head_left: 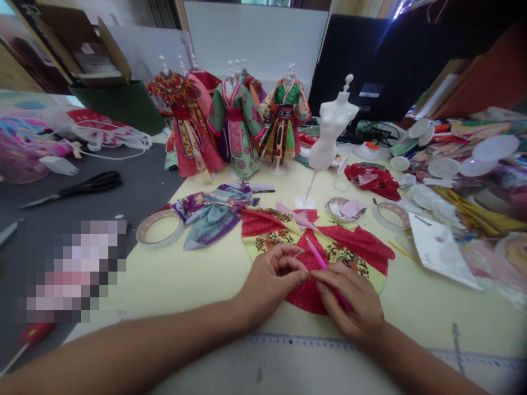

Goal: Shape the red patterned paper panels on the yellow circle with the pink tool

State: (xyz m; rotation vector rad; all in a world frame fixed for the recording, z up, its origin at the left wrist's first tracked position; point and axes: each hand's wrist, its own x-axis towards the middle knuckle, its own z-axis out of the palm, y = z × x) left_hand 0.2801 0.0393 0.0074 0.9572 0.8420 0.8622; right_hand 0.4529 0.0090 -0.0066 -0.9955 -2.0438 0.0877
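My left hand [274,277] is closed in a pinch, with a short string of tiny pale beads [298,253] showing at its fingertips. Held in my closed right hand [356,302] is a slim pink pen-shaped tool [316,253], its pointed end aimed up and away from me. The fingertips of both hands meet over a round red and yellow patterned doll skirt [362,236] spread on the table. What the right fingertips pinch besides the tool is too small to make out. A pale pink strip [302,216] lies across the skirt's far part.
Beyond stand a bare white doll mannequin [335,129] and several dressed ones, including a green-robed figure [236,129]. Tape rolls [160,227] flank the skirt, left and right. Black-handled scissors [88,185] lie on the dark mat. A ruler [296,341] runs along the near side.
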